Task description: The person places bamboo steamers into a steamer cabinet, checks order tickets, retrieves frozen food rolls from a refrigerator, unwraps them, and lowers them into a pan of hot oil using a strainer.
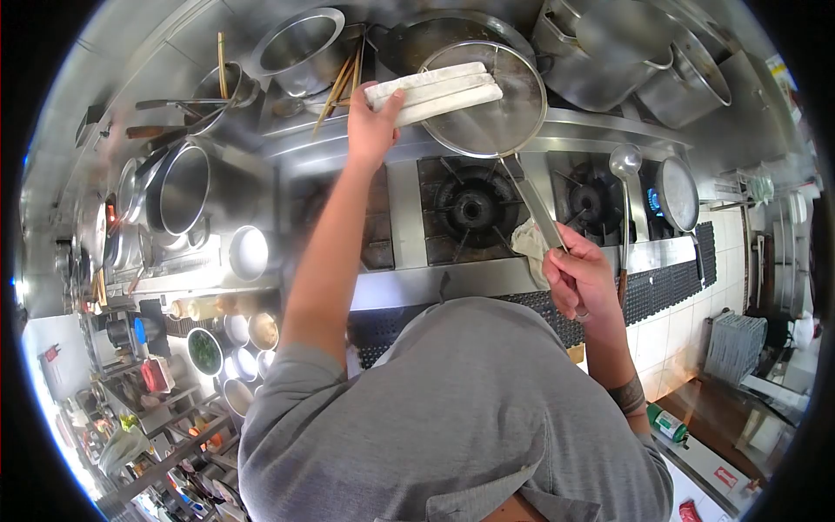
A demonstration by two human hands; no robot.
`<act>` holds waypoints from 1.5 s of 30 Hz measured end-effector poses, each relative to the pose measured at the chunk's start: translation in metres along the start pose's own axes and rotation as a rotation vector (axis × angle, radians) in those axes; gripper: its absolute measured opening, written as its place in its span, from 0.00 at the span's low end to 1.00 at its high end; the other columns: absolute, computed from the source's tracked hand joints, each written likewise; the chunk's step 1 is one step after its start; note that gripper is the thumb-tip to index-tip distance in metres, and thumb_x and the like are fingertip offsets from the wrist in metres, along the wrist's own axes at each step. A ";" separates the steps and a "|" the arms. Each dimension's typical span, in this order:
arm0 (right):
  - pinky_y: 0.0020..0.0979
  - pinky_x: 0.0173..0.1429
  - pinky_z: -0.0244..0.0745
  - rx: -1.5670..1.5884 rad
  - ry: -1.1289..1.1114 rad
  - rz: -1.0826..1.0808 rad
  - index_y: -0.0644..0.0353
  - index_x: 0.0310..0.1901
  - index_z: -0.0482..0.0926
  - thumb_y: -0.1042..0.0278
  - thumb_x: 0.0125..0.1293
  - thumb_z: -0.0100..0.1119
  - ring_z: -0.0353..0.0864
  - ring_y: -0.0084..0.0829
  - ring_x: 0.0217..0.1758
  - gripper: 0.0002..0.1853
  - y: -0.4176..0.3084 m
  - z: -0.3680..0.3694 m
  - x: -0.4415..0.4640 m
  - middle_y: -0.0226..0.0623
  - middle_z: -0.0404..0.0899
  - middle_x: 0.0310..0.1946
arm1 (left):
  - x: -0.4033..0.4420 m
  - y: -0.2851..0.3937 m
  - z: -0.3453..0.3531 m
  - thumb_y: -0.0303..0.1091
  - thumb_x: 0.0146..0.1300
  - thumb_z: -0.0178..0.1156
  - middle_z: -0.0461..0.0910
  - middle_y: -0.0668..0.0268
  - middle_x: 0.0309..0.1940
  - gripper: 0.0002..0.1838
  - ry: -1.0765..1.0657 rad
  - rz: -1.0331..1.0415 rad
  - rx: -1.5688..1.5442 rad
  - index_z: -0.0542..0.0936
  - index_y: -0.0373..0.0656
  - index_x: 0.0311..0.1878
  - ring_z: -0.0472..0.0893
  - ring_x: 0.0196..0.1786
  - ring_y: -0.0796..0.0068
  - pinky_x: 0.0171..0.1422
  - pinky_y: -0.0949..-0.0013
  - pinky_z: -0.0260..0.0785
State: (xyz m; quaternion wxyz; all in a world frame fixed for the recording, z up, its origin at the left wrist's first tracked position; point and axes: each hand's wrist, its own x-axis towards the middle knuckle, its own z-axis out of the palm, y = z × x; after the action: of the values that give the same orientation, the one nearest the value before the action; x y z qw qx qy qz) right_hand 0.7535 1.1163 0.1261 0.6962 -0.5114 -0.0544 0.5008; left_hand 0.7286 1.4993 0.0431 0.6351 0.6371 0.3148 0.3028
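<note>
My left hand (375, 123) is wrapped round the near end of several long white sticks (444, 90), lying side by side. Their far ends reach over a round wire-mesh strainer (496, 113). The strainer's metal handle (539, 204) runs down to my right hand (578, 270), whose fingers are closed on its end. A pale cloth (529, 244) lies beside the handle, on the stove's front edge. Below the strainer is a black gas burner (472, 209).
A wok (417, 43) and large steel pots (300, 48) stand along the back. At the right a ladle (624, 165) lies near a pan (676, 193) over a blue flame. A tall pot (184, 187) and bowls (205, 351) are at the left.
</note>
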 end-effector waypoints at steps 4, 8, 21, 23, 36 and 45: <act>0.21 0.10 0.65 0.021 -0.001 0.003 0.65 0.72 0.68 0.75 0.77 0.50 0.65 0.16 0.10 0.24 0.001 -0.001 0.000 0.33 0.77 0.26 | 0.003 0.000 0.002 0.38 0.68 0.71 0.80 0.62 0.38 0.30 0.023 -0.002 0.008 0.69 0.36 0.66 0.74 0.22 0.80 0.19 0.73 0.65; 0.20 0.09 0.63 0.019 0.010 0.002 0.66 0.70 0.71 0.76 0.77 0.49 0.64 0.15 0.10 0.21 0.001 0.002 0.002 0.32 0.77 0.26 | 0.009 -0.011 0.001 0.38 0.68 0.71 0.80 0.62 0.38 0.34 -0.049 -0.003 -0.071 0.65 0.37 0.70 0.74 0.23 0.80 0.20 0.74 0.65; 0.20 0.13 0.63 0.279 -0.105 0.006 0.64 0.62 0.76 0.75 0.78 0.49 0.66 0.15 0.14 0.15 -0.005 -0.020 0.081 0.33 0.76 0.29 | -0.017 -0.044 -0.027 0.45 0.76 0.63 0.79 0.56 0.50 0.33 0.007 -0.158 -0.345 0.63 0.34 0.73 0.83 0.42 0.68 0.43 0.63 0.79; 0.20 0.13 0.62 0.195 -0.095 -0.046 0.64 0.59 0.76 0.75 0.78 0.50 0.66 0.14 0.15 0.13 -0.012 -0.021 0.099 0.33 0.77 0.30 | -0.034 -0.055 -0.036 0.44 0.76 0.63 0.80 0.56 0.49 0.33 -0.076 -0.240 -0.276 0.64 0.33 0.72 0.84 0.41 0.67 0.44 0.64 0.79; 0.21 0.11 0.60 0.030 -0.106 0.023 0.62 0.65 0.74 0.74 0.79 0.49 0.65 0.15 0.11 0.17 -0.005 0.002 0.052 0.34 0.77 0.29 | 0.011 0.008 -0.031 0.57 0.72 0.63 0.80 0.54 0.48 0.40 0.140 -0.219 -0.126 0.62 0.40 0.75 0.85 0.35 0.67 0.31 0.64 0.78; 0.22 0.09 0.61 -0.011 -0.084 0.023 0.67 0.70 0.69 0.75 0.78 0.49 0.63 0.17 0.10 0.22 0.012 0.007 0.030 0.35 0.75 0.27 | 0.015 -0.041 -0.031 0.43 0.76 0.62 0.81 0.60 0.30 0.20 0.153 0.044 -0.153 0.74 0.33 0.54 0.80 0.19 0.74 0.17 0.72 0.67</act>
State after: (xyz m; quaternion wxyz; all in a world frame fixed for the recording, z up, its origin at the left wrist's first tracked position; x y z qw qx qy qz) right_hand 0.7562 1.1427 0.1067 0.6846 -0.4944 -0.0802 0.5296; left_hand 0.7127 1.5298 0.0018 0.6492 0.5684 0.3242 0.3877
